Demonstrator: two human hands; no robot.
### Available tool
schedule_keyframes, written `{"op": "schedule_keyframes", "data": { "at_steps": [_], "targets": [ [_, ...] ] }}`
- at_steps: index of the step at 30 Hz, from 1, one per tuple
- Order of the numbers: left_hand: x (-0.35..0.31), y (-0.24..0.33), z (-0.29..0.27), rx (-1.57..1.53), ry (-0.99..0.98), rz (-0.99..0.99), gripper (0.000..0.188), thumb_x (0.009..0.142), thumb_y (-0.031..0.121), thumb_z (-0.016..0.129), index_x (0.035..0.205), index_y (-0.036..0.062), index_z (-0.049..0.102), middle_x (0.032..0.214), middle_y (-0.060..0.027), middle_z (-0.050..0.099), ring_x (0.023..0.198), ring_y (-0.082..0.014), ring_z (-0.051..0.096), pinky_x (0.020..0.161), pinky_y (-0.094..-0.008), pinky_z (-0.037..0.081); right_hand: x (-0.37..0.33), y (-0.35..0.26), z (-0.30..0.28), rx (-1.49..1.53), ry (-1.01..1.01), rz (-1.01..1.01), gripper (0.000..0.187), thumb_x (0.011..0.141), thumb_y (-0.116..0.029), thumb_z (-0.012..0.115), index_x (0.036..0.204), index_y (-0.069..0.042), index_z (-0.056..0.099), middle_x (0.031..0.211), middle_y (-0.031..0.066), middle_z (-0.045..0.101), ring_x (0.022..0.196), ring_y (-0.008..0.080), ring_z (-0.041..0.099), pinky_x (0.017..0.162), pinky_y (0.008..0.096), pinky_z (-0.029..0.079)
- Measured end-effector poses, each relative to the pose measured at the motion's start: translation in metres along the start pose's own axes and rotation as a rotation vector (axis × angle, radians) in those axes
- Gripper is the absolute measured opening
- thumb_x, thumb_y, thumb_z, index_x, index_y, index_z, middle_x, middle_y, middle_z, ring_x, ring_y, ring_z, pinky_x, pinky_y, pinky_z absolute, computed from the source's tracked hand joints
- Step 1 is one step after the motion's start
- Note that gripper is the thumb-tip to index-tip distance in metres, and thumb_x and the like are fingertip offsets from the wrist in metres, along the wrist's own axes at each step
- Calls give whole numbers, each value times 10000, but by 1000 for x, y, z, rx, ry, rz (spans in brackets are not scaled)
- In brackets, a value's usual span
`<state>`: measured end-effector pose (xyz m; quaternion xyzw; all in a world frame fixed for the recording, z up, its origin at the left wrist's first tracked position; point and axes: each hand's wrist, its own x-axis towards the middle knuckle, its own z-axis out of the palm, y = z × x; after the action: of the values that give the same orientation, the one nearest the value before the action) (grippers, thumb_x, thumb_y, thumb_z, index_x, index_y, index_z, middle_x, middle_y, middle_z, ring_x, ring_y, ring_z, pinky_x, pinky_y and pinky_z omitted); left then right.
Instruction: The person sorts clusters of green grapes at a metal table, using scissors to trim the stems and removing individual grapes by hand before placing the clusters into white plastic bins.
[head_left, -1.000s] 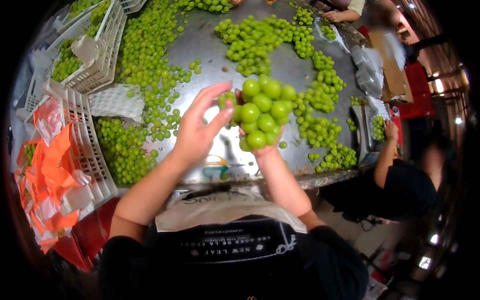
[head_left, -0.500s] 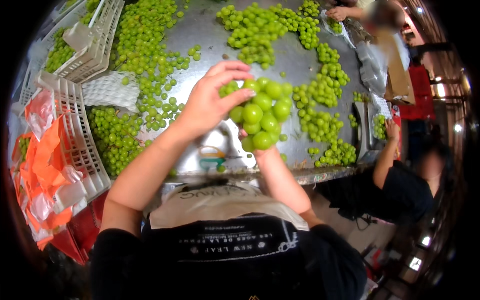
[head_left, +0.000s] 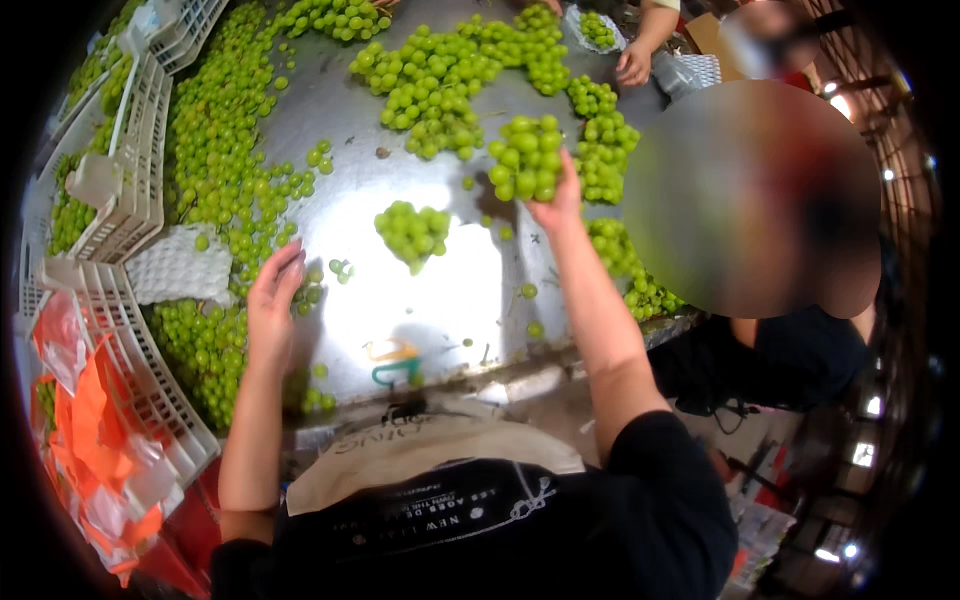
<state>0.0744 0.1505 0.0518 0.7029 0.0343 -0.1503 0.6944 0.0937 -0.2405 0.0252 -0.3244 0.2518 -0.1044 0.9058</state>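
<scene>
One grape bunch (head_left: 527,157) over metal table (head_left: 335,125) | right hand (head_left: 561,200): gripping its right side, fingers partly hidden | left hand (head_left: 274,292): fingers loosely bent, nothing visible held, beside grape pile (head_left: 200,350) | handling: support weight from beneath, keep pressure light, prevent bruising.

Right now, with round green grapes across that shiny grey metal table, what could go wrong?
The right hand alone holds a plump green grape bunch over the table; it might slip and bruise.
The open left hand is beside a heap of round green grapes; a brush could scatter some.
One loose round green grape near the table's front edge might roll off.
</scene>
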Motion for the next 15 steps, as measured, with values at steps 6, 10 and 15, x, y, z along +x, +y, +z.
{"op": "schedule_keyframes", "data": {
  "at_steps": [6, 10, 15],
  "targets": [
    [1, -9, 0, -54, -68, -78, 323, 843, 134, 539, 1147, 28, 555, 1113, -95, 592, 1034, -194, 542, 924, -323, 431, 66, -18, -33, -68, 18, 52, 496, 822, -385, 597, 1207, -90, 495, 1210, 111, 532, 1091, 290, 520, 934, 446, 419],
    [0, 0, 15, -91, -122, -73, 306, 882, 116, 553, 1162, -3, 530, 1067, -92, 608, 984, -155, 562, 867, -269, 439, 97, -21, -59, -212, 122, 38, 498, 816, -331, 622, 1214, -77, 466, 1172, 113, 533, 1020, 271, 545, 781, 390, 498],
    [10, -22, 28, 38, -195, -105, 325, 864, 82, 556, 1179, 13, 516, 1064, -103, 601, 959, -157, 571, 843, -263, 453, 81, -23, -33, -681, 377, -215, 619, 818, -256, 629, 1323, -47, 338, 1324, 153, 346, 1077, 275, 493, 706, 368, 524]
  ]
}}
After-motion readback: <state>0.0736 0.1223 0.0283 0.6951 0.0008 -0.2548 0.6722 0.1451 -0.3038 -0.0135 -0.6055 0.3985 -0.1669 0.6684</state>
